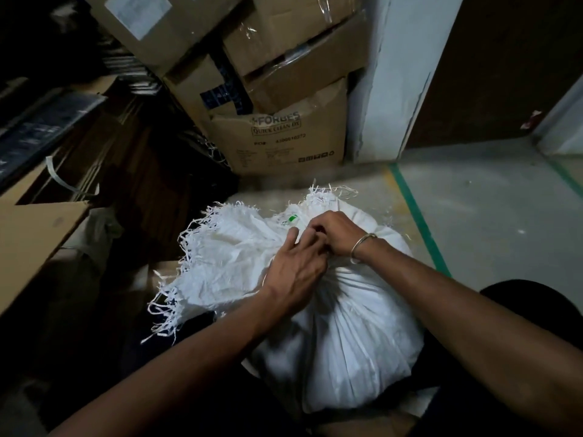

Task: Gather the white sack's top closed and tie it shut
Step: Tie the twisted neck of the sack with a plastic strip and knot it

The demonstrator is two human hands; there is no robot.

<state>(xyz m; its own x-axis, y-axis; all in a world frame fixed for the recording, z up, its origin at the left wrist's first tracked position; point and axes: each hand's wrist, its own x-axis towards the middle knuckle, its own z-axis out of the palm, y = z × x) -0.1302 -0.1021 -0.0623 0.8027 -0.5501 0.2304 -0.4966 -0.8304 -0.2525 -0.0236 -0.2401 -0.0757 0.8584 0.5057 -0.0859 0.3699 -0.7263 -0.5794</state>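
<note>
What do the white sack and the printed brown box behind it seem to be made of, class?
The white sack: probably woven plastic, matte; its top edge frays into flat strips. The printed brown box: likely dull cardboard, creased and dented.

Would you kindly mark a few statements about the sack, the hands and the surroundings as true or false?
1. The left hand and the right hand both meet at the gathered neck of the white sack. True.
2. The bracelet sits on the left wrist. False: it is on the right wrist.
3. The sack's top edge is frayed into loose strands. True.
4. The floor line beside the sack is red. False: it is green.
5. A printed cardboard box stands beyond the sack. True.
</note>
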